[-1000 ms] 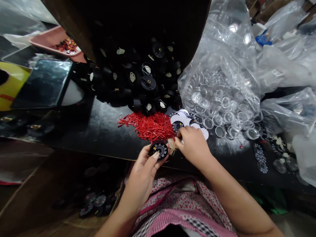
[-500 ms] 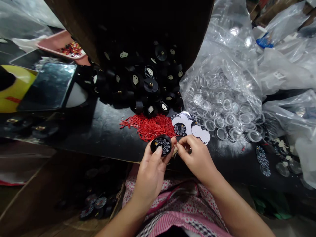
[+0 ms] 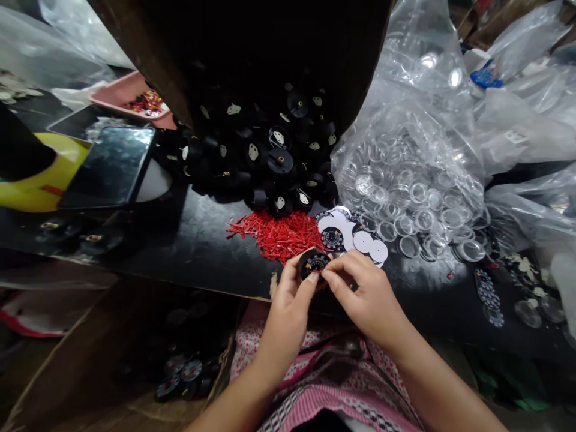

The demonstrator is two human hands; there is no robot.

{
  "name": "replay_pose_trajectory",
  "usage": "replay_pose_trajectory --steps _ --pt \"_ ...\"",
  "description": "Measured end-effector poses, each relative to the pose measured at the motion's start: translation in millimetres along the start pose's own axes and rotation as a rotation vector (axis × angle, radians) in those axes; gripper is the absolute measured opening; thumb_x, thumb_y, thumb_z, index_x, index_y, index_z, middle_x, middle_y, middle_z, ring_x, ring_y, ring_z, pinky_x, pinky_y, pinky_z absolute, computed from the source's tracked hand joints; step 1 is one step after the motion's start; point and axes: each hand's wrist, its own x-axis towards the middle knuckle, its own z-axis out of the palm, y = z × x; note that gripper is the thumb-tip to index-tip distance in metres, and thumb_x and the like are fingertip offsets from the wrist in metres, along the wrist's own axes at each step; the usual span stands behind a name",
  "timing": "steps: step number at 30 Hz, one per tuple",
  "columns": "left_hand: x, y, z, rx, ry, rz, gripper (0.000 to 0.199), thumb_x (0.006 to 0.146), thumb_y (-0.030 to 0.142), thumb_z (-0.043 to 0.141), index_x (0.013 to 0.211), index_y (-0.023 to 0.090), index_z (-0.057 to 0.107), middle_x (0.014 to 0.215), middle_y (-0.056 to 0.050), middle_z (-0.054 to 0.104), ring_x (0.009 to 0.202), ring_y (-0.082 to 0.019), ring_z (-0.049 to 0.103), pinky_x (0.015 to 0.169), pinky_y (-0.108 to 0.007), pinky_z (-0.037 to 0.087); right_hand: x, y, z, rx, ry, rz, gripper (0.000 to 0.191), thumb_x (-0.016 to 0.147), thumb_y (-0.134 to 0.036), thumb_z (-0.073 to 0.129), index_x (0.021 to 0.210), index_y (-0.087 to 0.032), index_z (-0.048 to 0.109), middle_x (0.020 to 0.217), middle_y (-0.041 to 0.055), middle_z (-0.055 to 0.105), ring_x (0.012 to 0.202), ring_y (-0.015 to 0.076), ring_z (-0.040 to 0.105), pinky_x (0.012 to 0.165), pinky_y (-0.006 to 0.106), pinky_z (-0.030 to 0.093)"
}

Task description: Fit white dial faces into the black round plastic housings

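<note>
My left hand (image 3: 290, 303) is closed around a small round black gauge (image 3: 314, 261) with a printed dial face, its thumb on the lower rim. The fingers of my right hand (image 3: 366, 291) pinch a tiny red pointer (image 3: 320, 272) against the dial face. Just beyond the gauge lies a heap of red pointers (image 3: 288, 234). To the right of that heap, several dial discs (image 3: 332, 238) overlap, some showing black printed faces and others white backs. Behind them are many black gauge housings (image 3: 279, 161) in a pile.
Clear round covers (image 3: 418, 192) spill from a plastic bag at the right. A pink tray (image 3: 108, 90) of small coloured parts and a dark flat device (image 3: 110, 165) stand at the left. Below the table edge, a box (image 3: 67, 360) contains gauges (image 3: 191, 370).
My right hand has brought the red pointer onto the dial face. The gauge has shifted slightly right and tilted, and the camera view has turned a little left.
</note>
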Motion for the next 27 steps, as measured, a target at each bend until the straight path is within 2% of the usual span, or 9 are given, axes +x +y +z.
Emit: replay_pose_trajectory --steps 3,8,14,20,22,24,27 --pt "-2.3 0.8 -1.7 0.062 -0.095 0.043 0.024 0.093 0.034 0.059 0.117 0.031 0.059 0.120 -0.001 0.065 0.116 -0.020 0.060 0.107 -0.039 0.043 0.1 0.5 -0.9 -0.022 -0.020 0.020 0.011 0.093 -0.020 0.058 0.083 -0.019 0.062 0.082 0.0004 0.058 0.077 0.0155 0.053 0.074 0.032 0.036" --pt "-5.8 11.5 -1.3 0.154 -0.112 0.086 0.022 0.093 0.030 0.059 0.114 0.027 0.058 0.112 0.000 0.068 0.108 -0.018 0.063 0.097 -0.030 0.048 -2.7 0.1 -3.5 -0.005 -0.023 0.055 0.013 0.093 -0.020 0.058 0.080 -0.019 0.060 0.079 -0.0012 0.058 0.074 0.0141 0.052 0.071 0.030 0.034" --pt "-8.8 11.6 -1.8 0.246 -0.062 0.165 0.015 0.092 0.029 0.059 0.107 0.026 0.060 0.102 0.001 0.069 0.097 -0.016 0.066 0.090 -0.028 0.051 -9.4 -1.6 0.8 0.075 -0.025 0.062 0.016 0.093 -0.020 0.057 0.077 -0.019 0.057 0.074 -0.0028 0.056 0.070 0.0127 0.050 0.069 0.028 0.035" --pt "-14.3 17.1 -7.7 0.445 -0.013 0.235 0.022 0.089 0.023 0.061 0.111 0.028 0.062 0.106 0.002 0.070 0.101 -0.017 0.066 0.092 -0.030 0.050 -16.6 -5.8 8.8 0.127 0.024 0.084 0.022 0.094 -0.022 0.056 0.073 -0.020 0.051 0.065 -0.0056 0.049 0.059 0.0104 0.042 0.063 0.026 0.034" --pt "-12.5 19.5 -9.1 0.417 -0.063 0.171 0.021 0.090 0.025 0.061 0.111 0.027 0.062 0.110 0.001 0.071 0.103 -0.018 0.066 0.094 -0.032 0.050 -15.4 -6.7 6.4 0.085 0.008 0.091 0.024 0.092 -0.021 0.057 0.069 -0.019 0.050 0.061 -0.0061 0.047 0.057 0.0101 0.040 0.061 0.026 0.033" --pt "-8.8 21.1 -9.4 0.285 -0.142 0.048 0.022 0.091 0.029 0.059 0.113 0.026 0.061 0.117 -0.002 0.070 0.110 -0.020 0.065 0.098 -0.035 0.050 -12.5 -6.7 2.2 0.011 -0.010 0.064 0.025 0.090 -0.020 0.059 0.066 -0.019 0.050 0.060 -0.0055 0.047 0.057 0.0104 0.042 0.062 0.027 0.033" --pt "-4.5 22.8 -9.3 0.119 -0.203 -0.102 0.034 0.091 0.034 0.060 0.124 0.026 0.057 0.130 -0.004 0.065 0.123 -0.024 0.059 0.104 -0.038 0.048 -7.3 -4.3 -2.9 -0.128 0.001 -0.071 0.008 0.090 -0.017 0.059 0.082 -0.018 0.062 0.073 -0.0010 0.057 0.066 0.0137 0.050 0.067 0.029 0.036"
